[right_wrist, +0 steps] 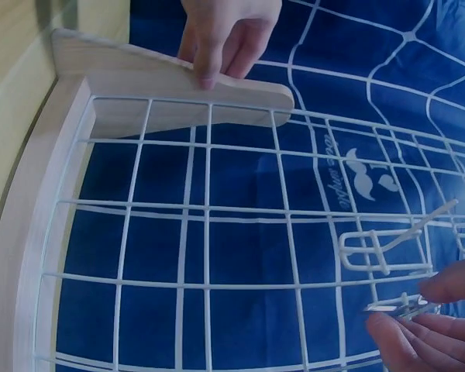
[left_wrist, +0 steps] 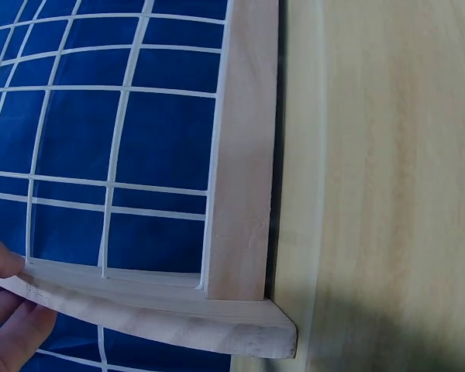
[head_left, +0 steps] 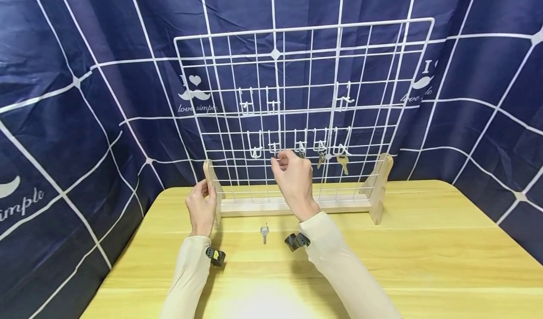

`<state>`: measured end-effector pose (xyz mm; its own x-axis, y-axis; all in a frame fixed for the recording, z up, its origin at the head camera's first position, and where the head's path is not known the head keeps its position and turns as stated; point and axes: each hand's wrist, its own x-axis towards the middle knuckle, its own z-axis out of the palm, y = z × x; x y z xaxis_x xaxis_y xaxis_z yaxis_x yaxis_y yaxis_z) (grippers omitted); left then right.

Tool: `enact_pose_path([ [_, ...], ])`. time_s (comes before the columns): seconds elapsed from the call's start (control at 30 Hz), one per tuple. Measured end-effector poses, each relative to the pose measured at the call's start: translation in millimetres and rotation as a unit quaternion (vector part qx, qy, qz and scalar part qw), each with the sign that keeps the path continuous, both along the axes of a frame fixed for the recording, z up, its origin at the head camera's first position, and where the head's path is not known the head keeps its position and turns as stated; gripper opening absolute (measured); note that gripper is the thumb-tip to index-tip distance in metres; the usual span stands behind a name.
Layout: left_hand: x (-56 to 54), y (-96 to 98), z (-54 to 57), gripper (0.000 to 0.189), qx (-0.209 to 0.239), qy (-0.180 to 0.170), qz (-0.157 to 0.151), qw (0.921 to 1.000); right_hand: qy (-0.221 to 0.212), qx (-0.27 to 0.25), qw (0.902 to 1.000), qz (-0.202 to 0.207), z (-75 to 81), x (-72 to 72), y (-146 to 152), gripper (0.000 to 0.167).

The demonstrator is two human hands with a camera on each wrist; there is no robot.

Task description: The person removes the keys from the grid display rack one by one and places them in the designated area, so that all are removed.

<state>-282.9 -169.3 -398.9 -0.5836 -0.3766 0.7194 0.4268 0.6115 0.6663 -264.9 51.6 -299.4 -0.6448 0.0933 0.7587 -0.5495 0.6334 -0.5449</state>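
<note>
My left hand (head_left: 201,206) grips the left upright (head_left: 212,182) of a wooden stand, thumb and fingers on opposite sides in the left wrist view. The stand carries a white wire grid panel (head_left: 304,27). At a lower-row hook (head_left: 274,147), my right hand (head_left: 295,180) pinches a small silver key (right_wrist: 384,308), mostly covered by the fingers. Whether the key touches the hook cannot be made out. To the right, a brass key (head_left: 343,163) and a darker key (head_left: 321,159) hang from hooks. A loose silver key (head_left: 265,233) lies on the table before the stand.
The upper row has several white hooks, one of them at the right (head_left: 344,101). A wooden right upright (head_left: 379,187) supports the panel's other side. Everything stands on a wood-grain table (head_left: 445,243), with a dark blue patterned curtain (head_left: 140,88) behind and at the sides.
</note>
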Motion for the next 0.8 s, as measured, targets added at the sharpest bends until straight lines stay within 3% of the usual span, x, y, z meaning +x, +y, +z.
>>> enact_pose_path([
  [0.2, -0.3, 0.0, 0.9, 0.023, -0.001, 0.003, -0.004, 1.0000, -0.010, 0.001, 0.9999, -0.013, 1.7, -3.2, -0.7, 0.008],
  [0.5, 1.3, -1.8, -1.4, 0.023, 0.000, 0.001, -0.004, 1.0000, -0.036, -0.010, 0.9993, -0.007, -0.5, -1.7, -4.7, 0.016],
  [0.8, 0.4, 0.9, 0.8, 0.024, -0.005, 0.005, -0.005, 1.0000, -0.057, -0.007, 0.9965, -0.061, 0.0, -6.9, -3.0, 0.022],
])
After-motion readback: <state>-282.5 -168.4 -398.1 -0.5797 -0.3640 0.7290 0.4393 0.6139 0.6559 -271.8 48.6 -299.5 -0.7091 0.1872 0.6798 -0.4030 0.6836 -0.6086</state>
